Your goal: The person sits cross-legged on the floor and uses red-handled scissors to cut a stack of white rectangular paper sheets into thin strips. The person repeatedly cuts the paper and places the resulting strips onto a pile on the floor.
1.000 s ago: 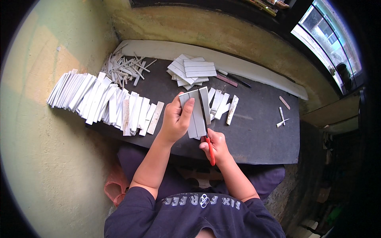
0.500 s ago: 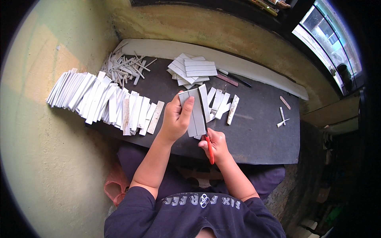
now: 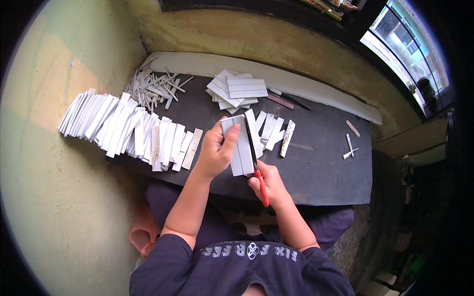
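My left hand (image 3: 217,150) pinches a white sheet (image 3: 238,148) marked with dark lengthwise lines, thumb on top. My right hand (image 3: 270,183) is wrapped round the red handles of a pair of scissors (image 3: 261,188). Their dark blades lie along the right side of the sheet, and a narrow white strip (image 3: 251,127) stands just beyond them. Whether that strip is fully parted from the sheet I cannot tell. Behind the scissors, several cut white strips (image 3: 269,129) lie loosely on the dark tabletop (image 3: 326,170).
A long row of white strips (image 3: 116,123) leans along the left side, with a heap of thin offcuts (image 3: 155,86) behind. Lined sheets (image 3: 247,88) are stacked at the back, beside a reddish flat stick (image 3: 280,102) and a dark pen (image 3: 297,101). Small scraps (image 3: 350,145) lie at right.
Both hands, with the sheet and scissors, have come slightly nearer to me. The whole view has shifted a little. The grip of each hand is the same.
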